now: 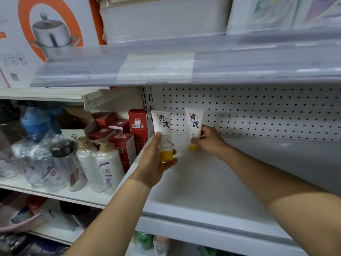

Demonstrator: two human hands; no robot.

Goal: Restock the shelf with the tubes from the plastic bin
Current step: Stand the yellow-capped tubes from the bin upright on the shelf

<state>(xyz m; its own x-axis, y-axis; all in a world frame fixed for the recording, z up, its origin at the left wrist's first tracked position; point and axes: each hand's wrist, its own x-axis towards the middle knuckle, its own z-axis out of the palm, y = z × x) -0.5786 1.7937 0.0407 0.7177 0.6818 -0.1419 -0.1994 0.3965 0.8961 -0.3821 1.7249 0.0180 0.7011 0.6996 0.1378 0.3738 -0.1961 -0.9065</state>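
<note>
Left grip (156, 164) and right grip (209, 139) each grasped a tube over the shelf (203, 183).

The left grip clasped the left tube (163, 130) low on its body, thumb on the front and fingers curled beneath the yellow end, holding it upright and cap-down above the shelf's left edge. The right grip pinched the right tube (194, 122) near its yellow end, upright and cap-down by the shelf's back edge, just before the pegboard (258, 111); whether it touched the shelf could not be told. The tubes stood side by side, apart. Past the left edge, red boxes (137, 126) and white bottles (108, 163) stood on the neighbouring shelf (77, 197).
</note>
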